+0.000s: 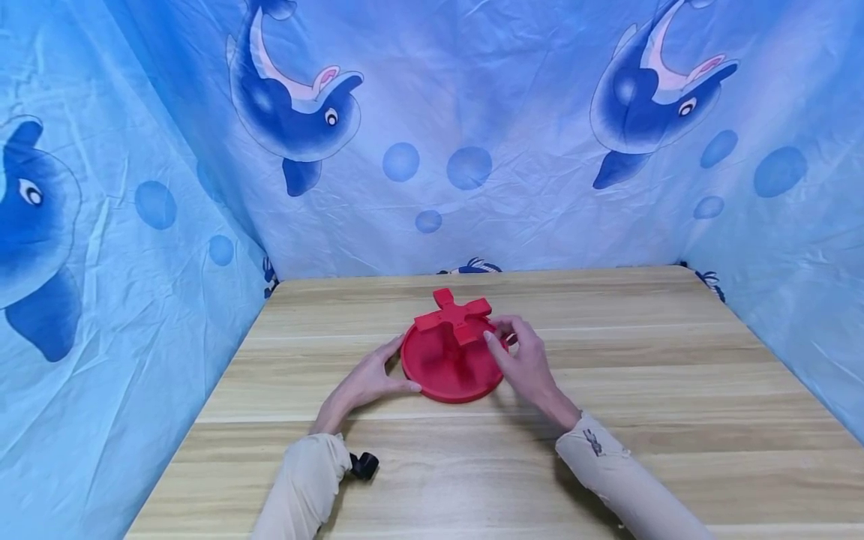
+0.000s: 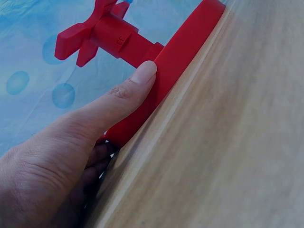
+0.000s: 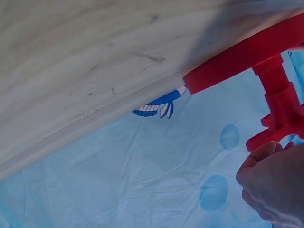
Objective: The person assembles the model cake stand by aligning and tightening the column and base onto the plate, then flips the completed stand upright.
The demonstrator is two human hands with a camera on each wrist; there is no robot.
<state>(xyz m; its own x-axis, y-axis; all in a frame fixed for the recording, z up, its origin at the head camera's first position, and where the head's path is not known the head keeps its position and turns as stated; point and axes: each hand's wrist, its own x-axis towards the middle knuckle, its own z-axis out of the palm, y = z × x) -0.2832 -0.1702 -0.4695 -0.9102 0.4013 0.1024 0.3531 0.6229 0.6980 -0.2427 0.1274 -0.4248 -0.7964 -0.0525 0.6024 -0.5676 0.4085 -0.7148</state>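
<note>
On the wooden table stands a red round base (image 1: 439, 375) with a raised rim. A red post (image 2: 135, 47) rises from its middle, topped by a red four-armed cross piece (image 1: 451, 313). My left hand (image 1: 367, 381) grips the base at its left edge. In the left wrist view its thumb (image 2: 126, 95) presses the rim, while the fingers are partly hidden behind it. My right hand (image 1: 526, 364) is at the right, its thumb by the cross piece's near arm and its fingers loosely bent. In the right wrist view that hand overlaps one arm's end; contact is unclear.
The wooden table (image 1: 675, 390) reaches back to a blue dolphin-print cloth (image 1: 513, 112), which also hangs along the left and right sides. A small black device (image 1: 364, 466) sits at my left wrist, just above the tabletop.
</note>
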